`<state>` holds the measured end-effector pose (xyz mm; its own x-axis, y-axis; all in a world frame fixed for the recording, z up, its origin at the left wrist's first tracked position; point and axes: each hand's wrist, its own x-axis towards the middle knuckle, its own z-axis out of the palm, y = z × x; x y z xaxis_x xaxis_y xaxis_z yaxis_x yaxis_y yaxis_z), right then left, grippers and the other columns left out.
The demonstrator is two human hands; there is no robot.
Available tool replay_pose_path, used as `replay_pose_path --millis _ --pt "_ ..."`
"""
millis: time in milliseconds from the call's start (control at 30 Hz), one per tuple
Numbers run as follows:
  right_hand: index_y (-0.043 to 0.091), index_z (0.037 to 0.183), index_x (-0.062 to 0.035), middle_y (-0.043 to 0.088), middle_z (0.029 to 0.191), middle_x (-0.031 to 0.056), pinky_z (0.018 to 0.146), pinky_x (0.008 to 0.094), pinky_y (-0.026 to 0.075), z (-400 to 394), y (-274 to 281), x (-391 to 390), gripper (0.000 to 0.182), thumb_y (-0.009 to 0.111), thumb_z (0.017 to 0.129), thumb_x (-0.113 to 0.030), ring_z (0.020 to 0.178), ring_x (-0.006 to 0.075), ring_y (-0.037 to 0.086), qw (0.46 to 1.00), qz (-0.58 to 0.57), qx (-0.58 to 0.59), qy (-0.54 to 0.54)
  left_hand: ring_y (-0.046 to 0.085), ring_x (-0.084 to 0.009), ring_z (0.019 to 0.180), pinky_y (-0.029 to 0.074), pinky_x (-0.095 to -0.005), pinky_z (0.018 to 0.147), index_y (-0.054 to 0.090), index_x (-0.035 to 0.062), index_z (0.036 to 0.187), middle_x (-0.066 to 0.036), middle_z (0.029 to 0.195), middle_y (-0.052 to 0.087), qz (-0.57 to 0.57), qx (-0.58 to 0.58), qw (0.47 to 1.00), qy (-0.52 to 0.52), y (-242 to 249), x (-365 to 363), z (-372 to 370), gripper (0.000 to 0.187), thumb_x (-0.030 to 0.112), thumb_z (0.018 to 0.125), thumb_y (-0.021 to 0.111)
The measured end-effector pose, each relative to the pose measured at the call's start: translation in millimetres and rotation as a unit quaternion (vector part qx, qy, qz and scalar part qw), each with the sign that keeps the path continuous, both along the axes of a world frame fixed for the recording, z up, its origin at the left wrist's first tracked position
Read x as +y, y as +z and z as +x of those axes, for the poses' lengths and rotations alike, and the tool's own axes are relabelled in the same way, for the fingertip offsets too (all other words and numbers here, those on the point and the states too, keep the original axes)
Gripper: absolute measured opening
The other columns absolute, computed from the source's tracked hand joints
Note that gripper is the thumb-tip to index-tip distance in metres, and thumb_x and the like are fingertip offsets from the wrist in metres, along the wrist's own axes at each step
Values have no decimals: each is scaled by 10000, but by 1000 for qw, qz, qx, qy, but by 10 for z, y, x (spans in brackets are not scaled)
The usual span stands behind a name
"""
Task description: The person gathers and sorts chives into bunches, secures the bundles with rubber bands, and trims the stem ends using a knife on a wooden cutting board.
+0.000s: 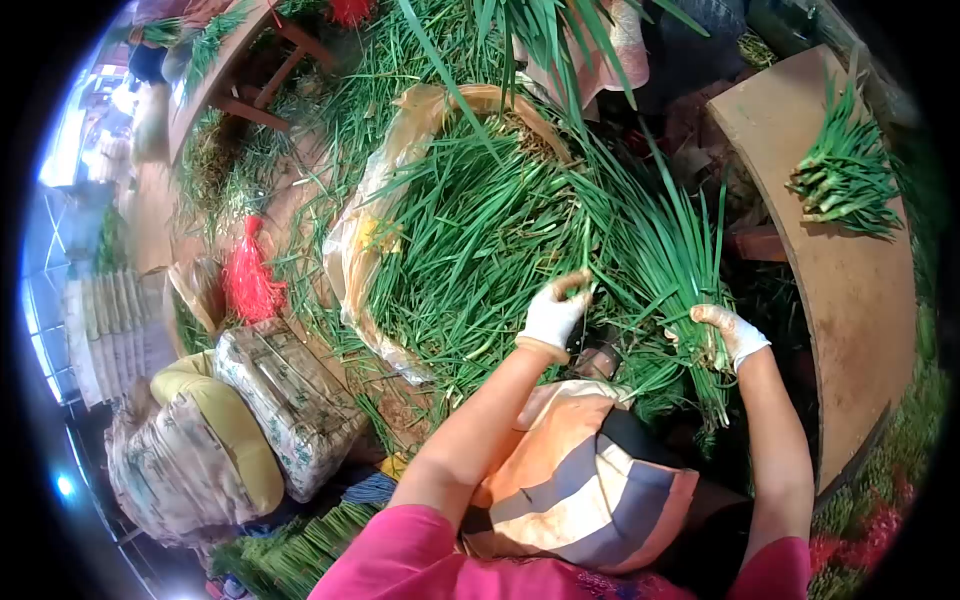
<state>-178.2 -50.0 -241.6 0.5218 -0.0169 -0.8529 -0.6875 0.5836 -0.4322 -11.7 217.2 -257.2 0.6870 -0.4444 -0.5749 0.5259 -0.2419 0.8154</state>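
My left hand (556,312), in a white glove, pinches a thin green stalk (586,240) at the lower right side of a big heap of long green leaves (470,240). The leaves look like garlic chives. My right hand (732,335), gloved with bare fingertips, grips a bunch of garlic chives (690,270). The bunch's long leaves point up and away from me, and its pale lower ends lie near my fingers. A crumpled, clear-yellowish plastic sheet (352,245) surrounds the heap. Striped cloth (590,480) covers my lap.
On the right, a curved wooden board (850,330) carries a bundle of chives (850,170). Red ties (252,275) hang at left, above a patterned cushion (285,405) and a stuffed bundle (185,465). Across from me, another person's clothing (590,50) shows behind raised leaves.
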Motion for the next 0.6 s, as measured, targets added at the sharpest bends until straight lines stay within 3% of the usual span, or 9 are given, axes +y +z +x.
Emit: replay_pose_path --millis 67,167,200,233,300,367,467,567,600 --pt "587 1071 46 661 940 151 767 350 531 62 502 64 497 696 707 -274 811 238 648 998 37 -19 35 539 -187 1047 460 -292 848 517 41 1235 -78 1263 519 76 -272 959 36 -121 -46 117 502 55 764 689" --pt "562 1107 56 653 957 161 766 340 527 75 824 121 566 699 694 -305 813 235 646 994 44 -69 77 428 -310 1225 371 -395 994 184 98 1441 -191 1345 419 262 -277 923 -55 -29 -400 233 980 222 679 787" --pt "568 1098 56 656 949 160 754 336 530 54 843 160 558 701 693 -303 801 231 649 995 40 -63 68 395 -345 1247 336 -422 1023 71 109 1461 -224 1348 401 220 -279 927 -118 -78 -469 256 1112 323 650 801" --pt "574 1090 57 659 942 159 742 332 533 25 870 186 551 704 693 -301 790 228 651 996 35 -55 59 438 -325 1206 360 -389 1000 71 98 1460 -215 1324 423 337 -370 845 -187 -114 -606 155 1076 415 683 745" --pt "618 1015 52 673 902 160 729 319 538 21 944 250 465 704 696 -276 770 220 656 998 39 -28 36 492 -300 1138 405 -376 947 240 70 1414 -196 1258 484 387 -342 797 -314 -165 -773 165 926 477 706 678" --pt "623 996 52 675 903 156 732 302 531 -6 1093 281 433 698 696 -252 768 217 655 998 34 -33 41 556 -290 1005 464 -378 849 614 43 965 -147 970 633 354 -380 758 -395 -251 -767 218 402 389 762 624" --pt "613 1011 54 676 899 151 733 288 519 -62 1399 290 405 679 700 -196 773 206 651 996 4 -62 62 568 -294 945 465 -395 815 633 64 916 -145 931 636 340 -402 731 -435 -29 -587 280 330 369 816 560" --pt "633 965 32 673 872 108 693 282 511 -257 1449 154 279 644 754 -150 737 168 629 989 -20 -47 135 557 -320 931 445 -414 815 604 68 891 -170 925 622 307 -487 772 -271 -80 -293 249 297 351 820 544" --pt "634 969 23 665 867 92 689 276 494 -248 1622 224 257 630 757 -122 749 148 611 986 -20 -94 137 559 -306 906 438 -403 833 608 82 908 -146 901 619 303 -397 849 -172 -128 -185 255 267 325 810 557"
